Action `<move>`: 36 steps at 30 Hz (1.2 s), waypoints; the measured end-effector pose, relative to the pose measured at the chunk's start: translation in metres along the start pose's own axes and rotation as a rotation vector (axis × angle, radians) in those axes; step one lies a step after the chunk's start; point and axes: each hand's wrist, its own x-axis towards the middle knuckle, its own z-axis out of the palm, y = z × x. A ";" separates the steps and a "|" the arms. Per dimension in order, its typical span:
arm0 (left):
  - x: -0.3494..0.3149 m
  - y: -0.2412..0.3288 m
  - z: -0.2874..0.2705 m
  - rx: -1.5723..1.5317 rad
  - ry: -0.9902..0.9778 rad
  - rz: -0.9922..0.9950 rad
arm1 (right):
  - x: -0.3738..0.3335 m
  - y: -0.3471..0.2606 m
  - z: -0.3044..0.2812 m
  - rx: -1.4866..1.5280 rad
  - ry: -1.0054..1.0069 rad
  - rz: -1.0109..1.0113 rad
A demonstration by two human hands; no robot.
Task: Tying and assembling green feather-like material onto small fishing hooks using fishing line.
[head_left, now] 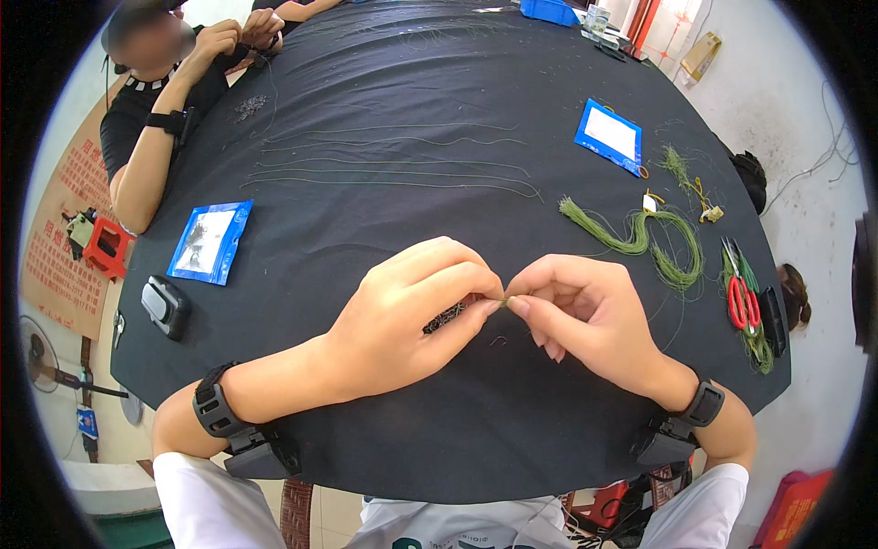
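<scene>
My left hand (416, 306) and my right hand (590, 316) meet over the black-covered table, fingertips nearly touching. Both pinch a short bit of green line (502, 301) between thumb and forefinger; whether a hook is in the pinch is too small to tell. Partly hidden behind my left thumb lies a heap of small dark hooks (445, 317). A single fish hook (498, 340) rests on the cloth just below the fingertips. Several cut lengths of green line (393, 173) stretch across the cloth beyond my hands. A looped bundle of green line (672, 247) with a white tag lies to the right.
Blue-edged packets (210, 242) (610, 137) lie left and far right. A black case (165, 307) sits near the left edge. Red-handled scissors (743, 302) rest on green strands at the right edge. Across the table at far left, another person (165, 110) works with raised hands.
</scene>
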 end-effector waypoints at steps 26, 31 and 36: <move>0.000 0.000 0.000 0.007 -0.002 0.061 | -0.002 -0.001 -0.001 0.097 -0.062 0.084; 0.001 0.005 -0.002 -0.107 -0.048 -0.100 | -0.002 -0.001 -0.003 0.134 -0.056 0.097; 0.001 0.006 -0.002 -0.205 -0.087 -0.160 | -0.003 -0.004 -0.004 0.130 -0.064 0.117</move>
